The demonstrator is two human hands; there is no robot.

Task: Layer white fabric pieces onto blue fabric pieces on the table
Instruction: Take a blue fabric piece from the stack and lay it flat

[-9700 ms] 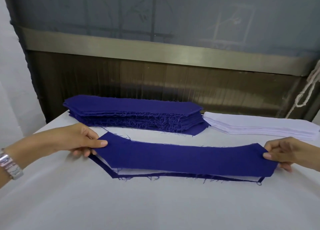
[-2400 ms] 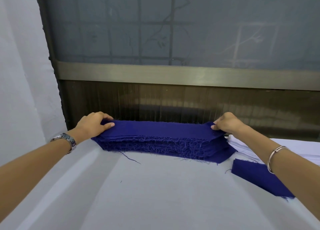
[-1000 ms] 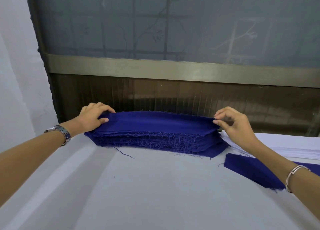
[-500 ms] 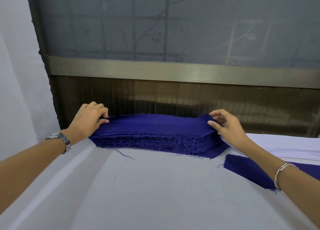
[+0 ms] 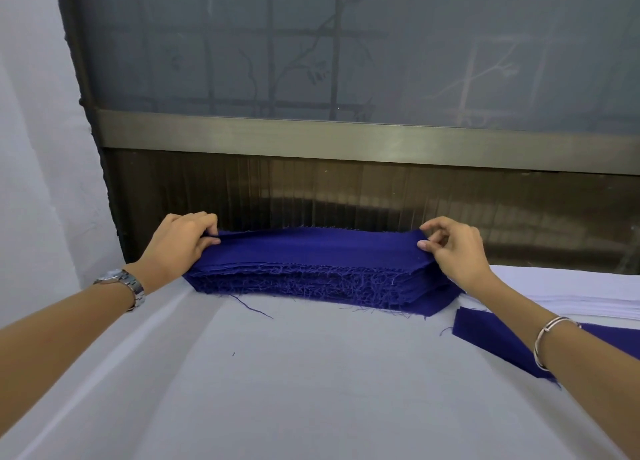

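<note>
At the far edge of the bench (image 5: 311, 390), head view, the only view. The blue stack (image 5: 311, 283) sits against the wall with its frayed long edge toward me. My left grip (image 5: 180, 245) pinches the left end of the top blue piece (image 5: 318, 243), thumb on top, fingers curled round the corner. My right grip (image 5: 453, 251) pinches the right end between thumb and forefinger, other fingers loosely curled. Both are narrow, both holding cloth.

The top piece is raised a little at both ends, its middle lying on the stack. The white stack (image 5: 588, 300) is just beside the blue stack on the right. One loose blue piece (image 5: 491, 331) lies flat on the bench, partly under my right forearm.

Step, as I judge it: peel off one blue layer and bring it to the near bench. I can't tell if each pinch has a single ply, so check that first. The frayed threads could drag the next piece along. Lift both ends level, keep it taut, draw it toward me.
</note>
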